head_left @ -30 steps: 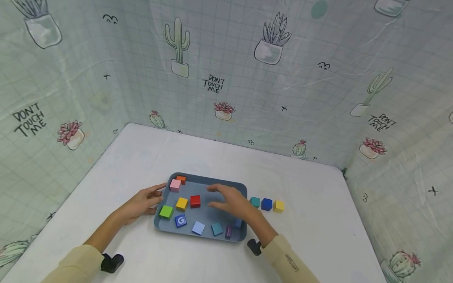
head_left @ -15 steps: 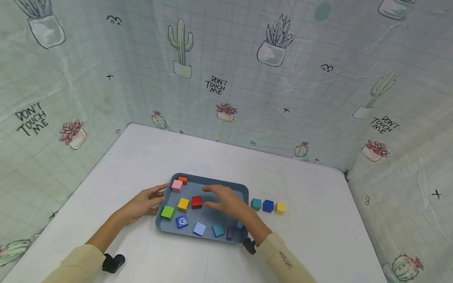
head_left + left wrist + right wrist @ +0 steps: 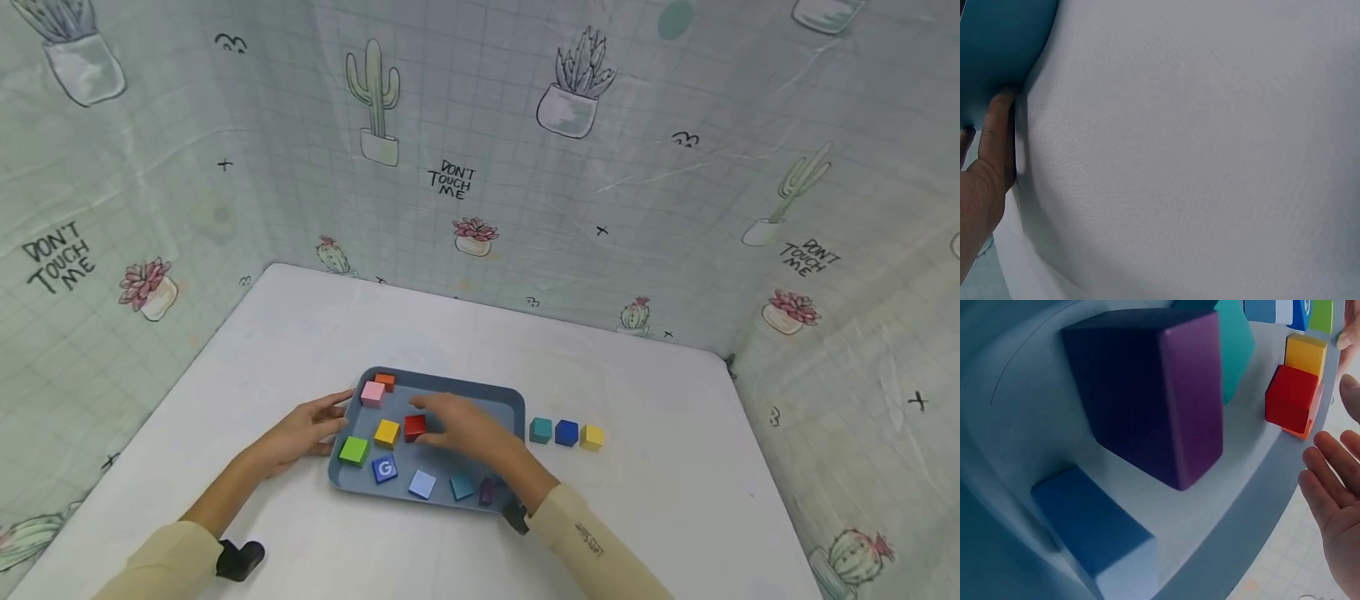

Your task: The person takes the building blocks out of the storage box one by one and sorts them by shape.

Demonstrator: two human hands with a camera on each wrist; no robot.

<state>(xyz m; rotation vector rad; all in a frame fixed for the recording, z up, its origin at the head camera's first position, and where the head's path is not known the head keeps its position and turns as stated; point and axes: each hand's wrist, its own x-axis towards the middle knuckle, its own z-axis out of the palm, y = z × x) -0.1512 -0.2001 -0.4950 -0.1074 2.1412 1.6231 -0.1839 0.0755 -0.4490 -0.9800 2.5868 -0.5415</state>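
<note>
A blue-grey tray (image 3: 450, 382) holds several coloured blocks. My left hand (image 3: 303, 429) rests against the tray's left side, and its fingers touch the outer wall in the left wrist view. Above the tray, my right hand (image 3: 468, 429) holds nothing, its thumb and fingers apart on either side of the red block (image 3: 414, 428). Left of the red block lies a yellow block (image 3: 387, 433); a green block (image 3: 354, 451) and a pink block (image 3: 372, 394) are farther left. In the right wrist view a purple block (image 3: 1191, 406) and a blue block (image 3: 1094, 525) are close to the camera.
Outside the tray on the right stand a teal block (image 3: 541, 430), a dark blue block (image 3: 566, 432) and a pale yellow block (image 3: 592, 437) in a row. A white table (image 3: 645, 517) carries everything. Printed cloth (image 3: 510, 192) surrounds it.
My right hand has moved left over the tray, to the red block. My left hand stays at the tray's left side, and the blocks keep their places.
</note>
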